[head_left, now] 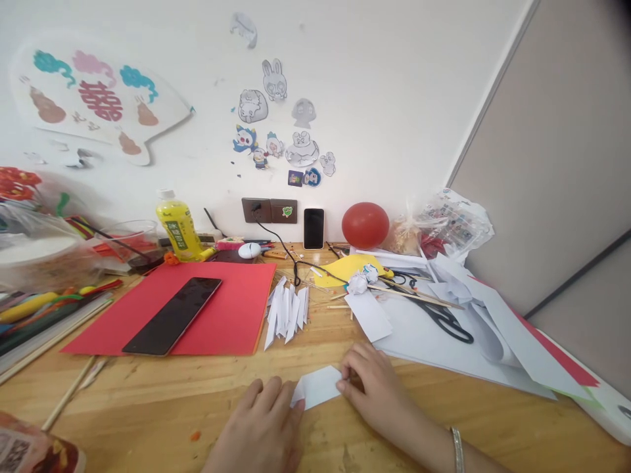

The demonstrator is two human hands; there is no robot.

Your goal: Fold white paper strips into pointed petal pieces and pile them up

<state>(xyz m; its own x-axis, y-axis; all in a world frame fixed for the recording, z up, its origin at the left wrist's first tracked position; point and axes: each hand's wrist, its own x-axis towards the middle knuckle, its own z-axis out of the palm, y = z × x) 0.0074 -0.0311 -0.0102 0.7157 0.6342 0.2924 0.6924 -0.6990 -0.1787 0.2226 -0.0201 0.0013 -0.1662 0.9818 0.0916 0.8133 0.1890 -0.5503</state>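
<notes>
A small piece of white paper (321, 387) with folded corners lies near the front of the wooden table. My left hand (269, 417) grips its left end, the thumb at the lower edge and the fingers bent over the corner. At the opposite end, my right hand (367, 381) pinches the paper's right edge between thumb and curled fingers. Just behind is a bunch of narrow folded white paper strips (287, 309). Another white paper slip (369, 316) rests beyond my right hand.
A black phone (172, 315) lies on red paper (227, 328) at left, before a yellow bottle (178, 226). To the right are white sheets (414, 341), black-handled scissors (446, 322) and crumpled paper (358, 282). A red balloon (365, 225) sits by the wall.
</notes>
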